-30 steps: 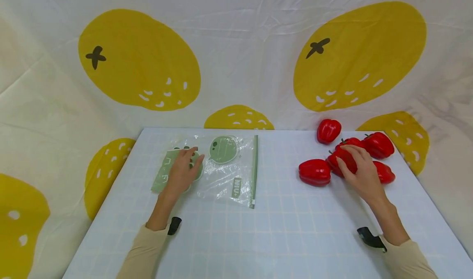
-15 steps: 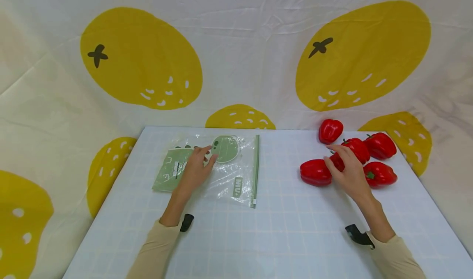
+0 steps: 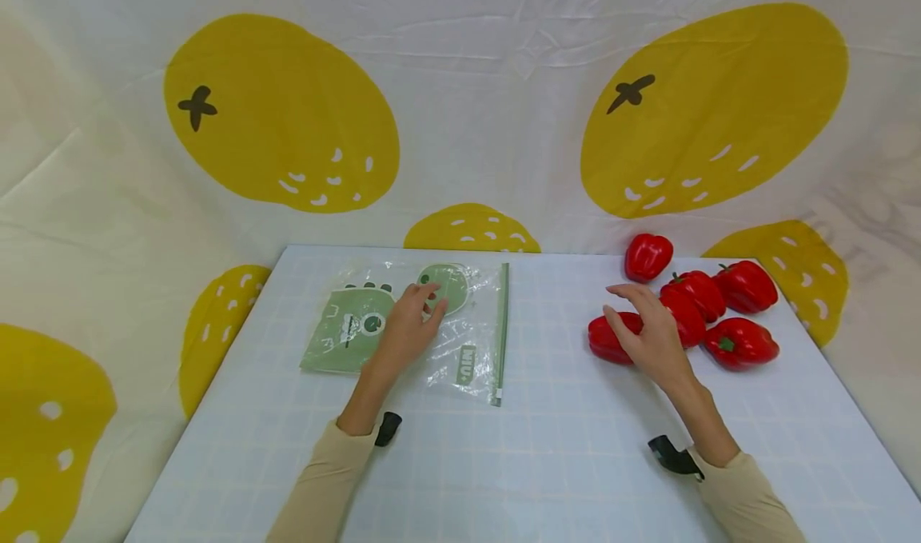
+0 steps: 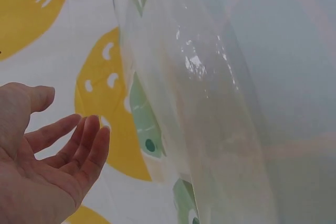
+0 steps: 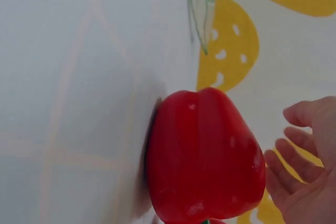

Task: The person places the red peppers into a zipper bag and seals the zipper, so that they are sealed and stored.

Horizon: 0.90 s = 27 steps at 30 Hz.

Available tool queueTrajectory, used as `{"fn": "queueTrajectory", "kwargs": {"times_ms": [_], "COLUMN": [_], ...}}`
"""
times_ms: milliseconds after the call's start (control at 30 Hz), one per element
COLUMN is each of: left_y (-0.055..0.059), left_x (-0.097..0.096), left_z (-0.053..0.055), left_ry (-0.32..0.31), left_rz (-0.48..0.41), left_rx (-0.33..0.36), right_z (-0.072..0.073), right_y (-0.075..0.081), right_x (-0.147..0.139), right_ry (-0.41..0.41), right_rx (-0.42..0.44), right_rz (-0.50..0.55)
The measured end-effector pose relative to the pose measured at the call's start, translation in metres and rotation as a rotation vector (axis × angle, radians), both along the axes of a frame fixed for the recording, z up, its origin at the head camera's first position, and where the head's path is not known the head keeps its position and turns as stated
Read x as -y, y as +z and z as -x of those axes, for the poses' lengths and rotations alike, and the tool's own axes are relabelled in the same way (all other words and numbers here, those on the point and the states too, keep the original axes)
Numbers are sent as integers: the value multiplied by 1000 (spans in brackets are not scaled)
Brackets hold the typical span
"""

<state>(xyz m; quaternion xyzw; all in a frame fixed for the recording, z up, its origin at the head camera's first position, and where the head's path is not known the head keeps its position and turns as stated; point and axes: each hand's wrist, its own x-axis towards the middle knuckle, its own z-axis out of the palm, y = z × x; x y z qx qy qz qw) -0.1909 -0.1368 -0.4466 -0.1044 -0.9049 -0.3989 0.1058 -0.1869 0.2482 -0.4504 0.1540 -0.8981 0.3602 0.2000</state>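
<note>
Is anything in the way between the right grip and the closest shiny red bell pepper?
Nothing visible is in the way. The right wrist view shows just a gap between the right grip and that shiny red bell pepper. The other peppers lie to the pepper's right or farther back.

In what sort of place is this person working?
Probably an indoor staged set-up rather than an ordinary kitchen: a cloth printed with yellow fruit-like shapes hangs behind and beside a pale, grid-patterned table, on which red peppers and a clear zip bag lie.
</note>
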Motion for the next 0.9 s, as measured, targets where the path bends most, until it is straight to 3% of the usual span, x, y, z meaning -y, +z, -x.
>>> {"fn": "queueTrajectory", "kwargs": {"times_ms": [900], "left_y": [-10], "left_x": [-58], "left_z": [10], "left_ry": [-43], "left_rz": [-60], "left_rx": [48], "right_z": [6], "right_y": [-8], "right_x": [53], "right_ry": [114], "right_rx": [125], "right_rz": [28]}}
